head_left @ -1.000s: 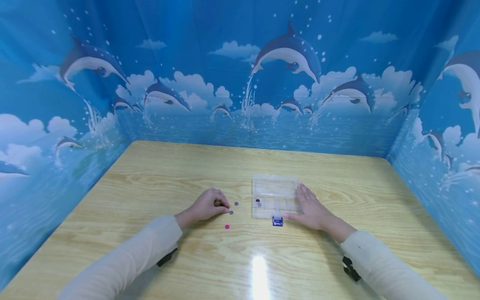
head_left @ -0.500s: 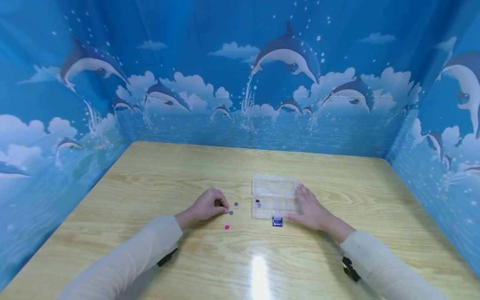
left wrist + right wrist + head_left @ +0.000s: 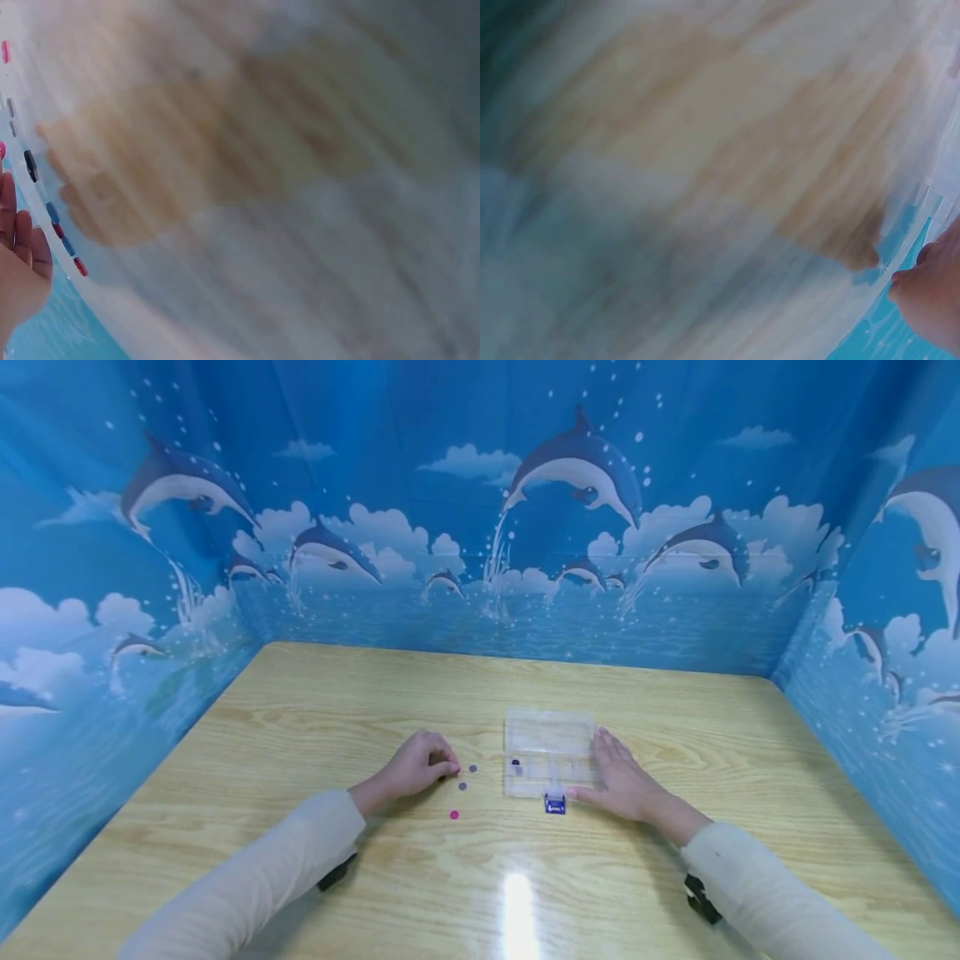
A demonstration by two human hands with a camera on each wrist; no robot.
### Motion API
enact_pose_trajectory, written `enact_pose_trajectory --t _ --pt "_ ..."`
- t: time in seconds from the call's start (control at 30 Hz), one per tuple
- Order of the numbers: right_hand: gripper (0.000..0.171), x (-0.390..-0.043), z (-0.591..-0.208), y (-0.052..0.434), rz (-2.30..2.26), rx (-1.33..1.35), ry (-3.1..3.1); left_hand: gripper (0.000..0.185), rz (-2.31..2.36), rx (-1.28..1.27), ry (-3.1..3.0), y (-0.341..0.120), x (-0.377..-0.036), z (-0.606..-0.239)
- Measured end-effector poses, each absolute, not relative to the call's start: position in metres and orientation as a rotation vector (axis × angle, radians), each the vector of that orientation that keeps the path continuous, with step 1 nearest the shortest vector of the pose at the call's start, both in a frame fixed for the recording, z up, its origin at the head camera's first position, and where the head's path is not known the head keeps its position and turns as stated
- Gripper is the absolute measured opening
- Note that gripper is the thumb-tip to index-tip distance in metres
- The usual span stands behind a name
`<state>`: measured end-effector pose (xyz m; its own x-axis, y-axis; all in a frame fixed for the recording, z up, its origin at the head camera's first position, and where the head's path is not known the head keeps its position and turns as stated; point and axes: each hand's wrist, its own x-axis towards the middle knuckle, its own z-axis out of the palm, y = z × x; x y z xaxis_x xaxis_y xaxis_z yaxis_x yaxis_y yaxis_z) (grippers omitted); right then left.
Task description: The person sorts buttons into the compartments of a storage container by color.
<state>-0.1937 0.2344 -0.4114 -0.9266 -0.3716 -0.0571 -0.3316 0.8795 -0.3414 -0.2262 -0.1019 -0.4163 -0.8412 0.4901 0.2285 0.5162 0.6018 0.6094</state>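
Note:
My left hand (image 3: 418, 766) pinches a small pink disc (image 3: 2, 150), button-like, between thumb and fingertips just over the table. Two grey discs (image 3: 462, 786) lie right of these fingertips, and another pink disc (image 3: 454, 815) lies nearer to me. In the left wrist view a black disc (image 3: 30, 166) and several blue and red discs (image 3: 78, 266) lie near the hand; the head view mostly hides them behind it. My right hand (image 3: 626, 781) rests with extended fingers against the right side of a clear compartment box (image 3: 550, 732), whose lid is folded back.
A dark disc (image 3: 516, 762) sits in the box's left compartment. The box's blue latch (image 3: 555, 803) sticks out toward me. The wooden table (image 3: 360, 685) reaches back to a blue dolphin curtain (image 3: 420, 610).
My left hand has shifted slightly up and away from the nearer grey disc, its fingers closer together around the pink disc. The right hand and the box stay put.

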Motion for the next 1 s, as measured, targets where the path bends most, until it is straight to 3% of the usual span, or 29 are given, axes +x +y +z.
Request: enact_pose_trajectory --t 1.0 --pt "0.101 -0.195 -0.414 0.236 -0.493 -0.553 2.942 0.004 -1.399 -0.585 -2.790 -0.086 -0.220 -0.404"
